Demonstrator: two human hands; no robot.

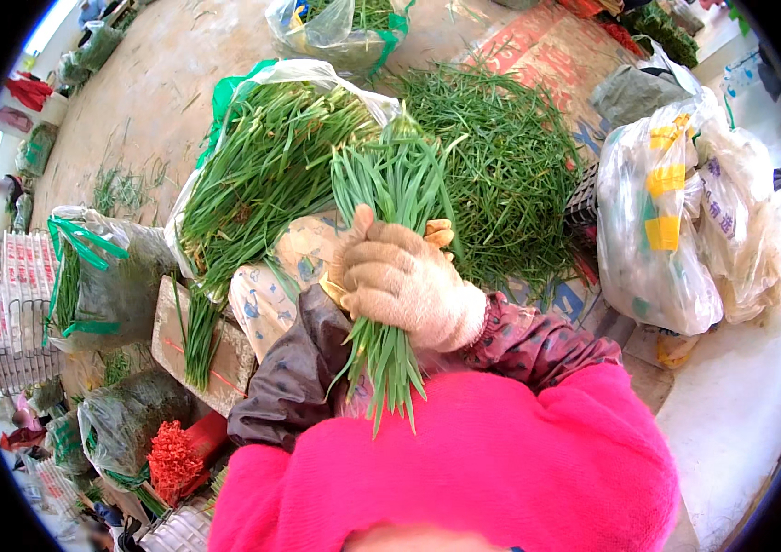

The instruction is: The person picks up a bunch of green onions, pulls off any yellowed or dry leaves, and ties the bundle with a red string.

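A bunch of long, flat-leaved garlic chives (390, 179) lies across both my gloved hands in front of my chest. My right hand (409, 276), in a pale knit glove, wraps over the top of the bunch. Underneath, my left hand (439, 232) holds it from below; only its tan gloved fingertips and part of its cuff show, the rest being hidden. The leaf ends hang down over my pink top. Just beyond, a large open plastic bag (317, 72) with green edging is full of loose chives (252, 166).
A wide heap of loose green leaves (501, 175) lies on the floor to the right. At left, a low board (225, 363) carries a few chives, and red ties (174, 460) sit nearby. Stuffed clear bags (657, 230) stand at right; another bag (340, 37) is at the far side.
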